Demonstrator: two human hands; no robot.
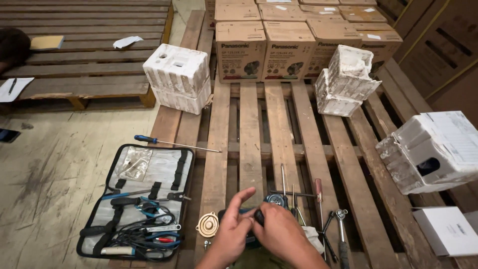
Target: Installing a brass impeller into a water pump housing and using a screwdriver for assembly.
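My left hand [232, 228] and my right hand [280, 234] meet low in the head view over a wooden pallet [251, 129]. Both grip a small dark, rounded machine part [275, 200], mostly hidden by the fingers. My left forefinger sticks up. A round brass disc [207, 224] lies just left of my left hand, with a small bolt [206, 244] below it. Several hand tools lie to the right of my right hand: a red-handled screwdriver [318, 192] and a metal wrench [341, 226].
An open grey tool pouch [142, 197] with pliers and screwdrivers lies on the floor at left. A long blue-handled screwdriver [172, 143] rests above it. White foam blocks [178, 75] [346, 79] [430, 152], cardboard boxes [289, 47] and a white box [448, 230] stand around the pallet.
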